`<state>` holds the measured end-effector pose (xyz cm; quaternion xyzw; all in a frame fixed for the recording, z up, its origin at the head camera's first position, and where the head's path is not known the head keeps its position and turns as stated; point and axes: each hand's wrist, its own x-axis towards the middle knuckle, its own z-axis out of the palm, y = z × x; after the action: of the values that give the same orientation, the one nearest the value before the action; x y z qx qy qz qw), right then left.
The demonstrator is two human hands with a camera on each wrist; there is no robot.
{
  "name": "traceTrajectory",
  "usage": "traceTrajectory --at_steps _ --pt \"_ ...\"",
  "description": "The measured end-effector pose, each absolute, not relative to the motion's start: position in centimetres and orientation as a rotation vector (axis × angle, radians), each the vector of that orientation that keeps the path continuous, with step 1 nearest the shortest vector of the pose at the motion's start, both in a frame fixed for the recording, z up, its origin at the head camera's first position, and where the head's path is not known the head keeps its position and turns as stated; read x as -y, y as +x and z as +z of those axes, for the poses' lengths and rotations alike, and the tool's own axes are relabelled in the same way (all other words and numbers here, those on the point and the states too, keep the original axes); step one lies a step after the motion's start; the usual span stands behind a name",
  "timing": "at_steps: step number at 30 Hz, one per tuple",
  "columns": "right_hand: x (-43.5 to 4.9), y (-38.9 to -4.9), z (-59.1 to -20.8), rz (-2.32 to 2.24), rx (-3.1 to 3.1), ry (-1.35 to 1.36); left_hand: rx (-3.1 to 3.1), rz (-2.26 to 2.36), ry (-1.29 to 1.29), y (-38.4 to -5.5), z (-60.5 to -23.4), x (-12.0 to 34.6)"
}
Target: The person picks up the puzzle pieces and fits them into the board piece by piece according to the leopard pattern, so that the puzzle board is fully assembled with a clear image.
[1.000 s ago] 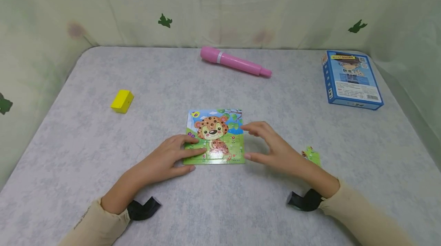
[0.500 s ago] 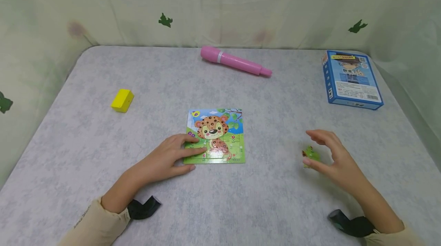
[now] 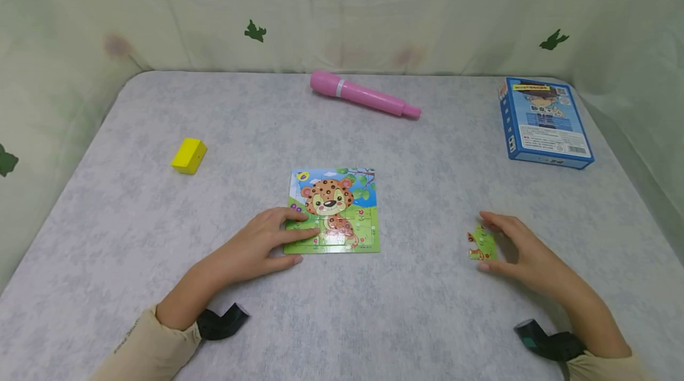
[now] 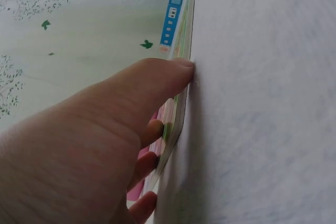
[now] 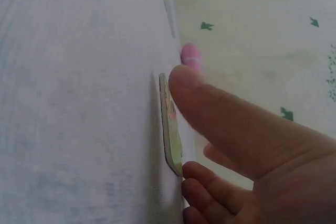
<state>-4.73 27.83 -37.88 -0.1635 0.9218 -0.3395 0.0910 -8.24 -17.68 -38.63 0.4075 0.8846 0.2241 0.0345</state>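
A square jigsaw puzzle [image 3: 331, 194] with a cartoon leopard on it lies flat at mid-table. My left hand [image 3: 262, 244] rests on its lower left part with the fingers extended, and the thumb touches its near edge. In the left wrist view that thumb lies against the thin side of the puzzle board [image 4: 183, 93]. To the right, a loose green puzzle piece [image 3: 485, 243] lies on the table. My right hand [image 3: 529, 253] is curved around it, thumb on the near side and index finger on the far side, not visibly gripping the piece [image 5: 170, 132].
A yellow block [image 3: 189, 156] sits at the left. Toward the back lies a pink microphone-shaped stick [image 3: 366, 95]. A blue printed box [image 3: 547, 124] occupies the back right corner. Behind the table [image 3: 251, 108] hangs a pale curtain [image 3: 342, 13] with green bird shapes.
My right hand has moved away from the puzzle's right edge, over to the loose piece, and come down around it. The left hand has stayed in place on the puzzle.
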Motion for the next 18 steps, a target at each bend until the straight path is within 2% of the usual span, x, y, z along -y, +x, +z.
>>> traceTrajectory --at_steps 18 --pt "-27.39 -4.61 -37.66 -0.793 -2.817 -0.436 -2.713 0.708 1.257 -8.30 -38.74 17.67"
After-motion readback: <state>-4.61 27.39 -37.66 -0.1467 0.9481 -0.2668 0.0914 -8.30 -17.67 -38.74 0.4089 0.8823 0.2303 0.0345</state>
